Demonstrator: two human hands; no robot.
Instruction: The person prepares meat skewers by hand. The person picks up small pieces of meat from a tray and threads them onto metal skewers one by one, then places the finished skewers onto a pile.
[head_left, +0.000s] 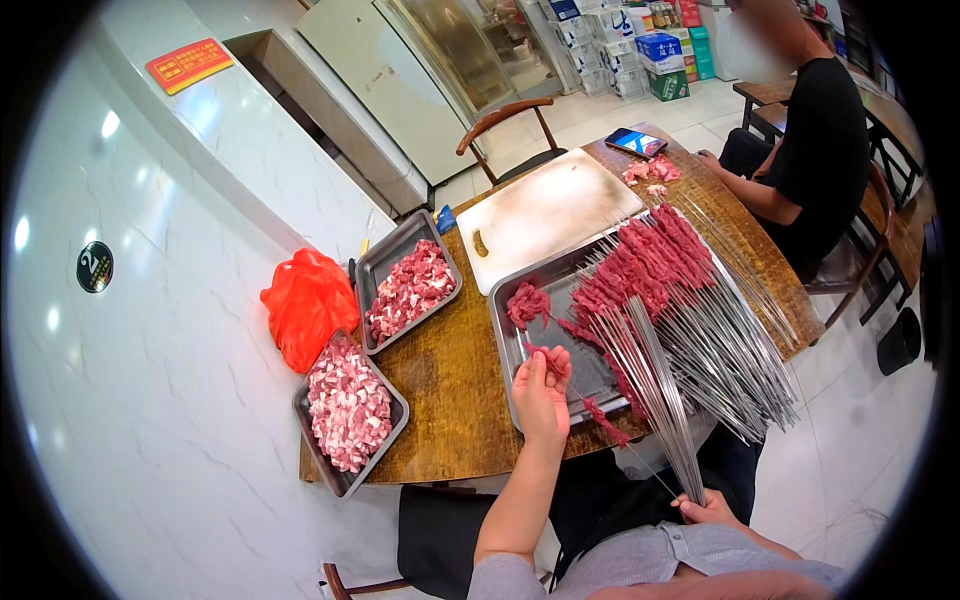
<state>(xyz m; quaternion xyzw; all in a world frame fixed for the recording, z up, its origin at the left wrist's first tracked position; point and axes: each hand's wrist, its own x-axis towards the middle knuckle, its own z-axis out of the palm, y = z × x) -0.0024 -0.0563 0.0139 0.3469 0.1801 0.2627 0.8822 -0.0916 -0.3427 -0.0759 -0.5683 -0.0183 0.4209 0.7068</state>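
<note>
My left hand (541, 390) pinches a strip of raw red meat (553, 361) near the far tip of a metal skewer (651, 466). More meat (606, 424) is threaded halfway down that skewer. Close to my body, my right hand (706, 510) grips the skewer's near end along with a thick bundle of bare metal skewers (664, 390). Beyond my left hand, a metal tray (501, 341) holds a small heap of loose red meat (528, 305). Many loaded skewers (645, 262) are piled across the tray's right side, their bare ends (739, 360) pointing toward me.
Two trays of diced meat (411, 292) (351, 405) and a red plastic bag (311, 304) are at left. A white cutting board (551, 214), meat scraps (651, 171) and a phone (636, 142) lie farther back. Loose skewers (750, 277) line the right edge. A person (817, 150) sits at right.
</note>
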